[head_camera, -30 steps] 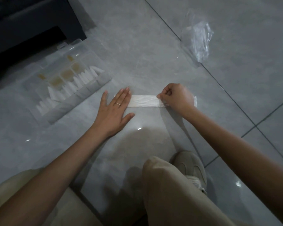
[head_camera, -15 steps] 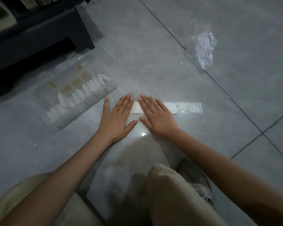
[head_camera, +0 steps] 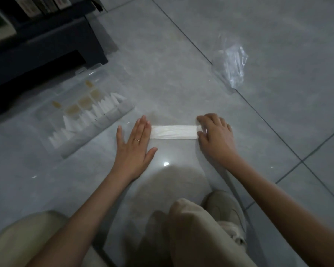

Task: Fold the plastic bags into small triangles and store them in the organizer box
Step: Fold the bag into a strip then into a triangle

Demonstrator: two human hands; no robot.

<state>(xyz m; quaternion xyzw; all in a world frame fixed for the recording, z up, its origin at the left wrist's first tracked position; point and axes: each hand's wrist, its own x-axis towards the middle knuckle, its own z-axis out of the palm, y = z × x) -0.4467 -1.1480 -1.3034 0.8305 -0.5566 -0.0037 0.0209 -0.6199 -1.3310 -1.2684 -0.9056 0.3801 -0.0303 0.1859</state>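
White plastic, folded into a long flat strip [head_camera: 174, 132], lies on the grey floor [head_camera: 162, 74] just in front of the crouching person, running left to right between the two hands. The left hand [head_camera: 134, 145] lies flat, its grip released, fingers straight and together, their tips resting on the strip's left end; a thin ring [head_camera: 137, 140] shows on one finger. The right hand [head_camera: 217, 136] covers the strip's right end with its fingers bent, knuckles up, and is a little blurred, so I cannot tell whether its grip pinches the plastic or only presses it down. To the left, near the left hand but apart from it, sits the clear box [head_camera: 96, 132], set at an angle, with a row of white triangles [head_camera: 96, 114] standing on edge along its front compartments and some tan patches behind them. A crumpled clear bag [head_camera: 231, 66] lies well apart to the far right, across a tile joint. A dark shelf [head_camera: 46, 45] stands behind the box. Beige trousers [head_camera: 197, 237] and a pale shoe [head_camera: 224, 209] fill the near edge.
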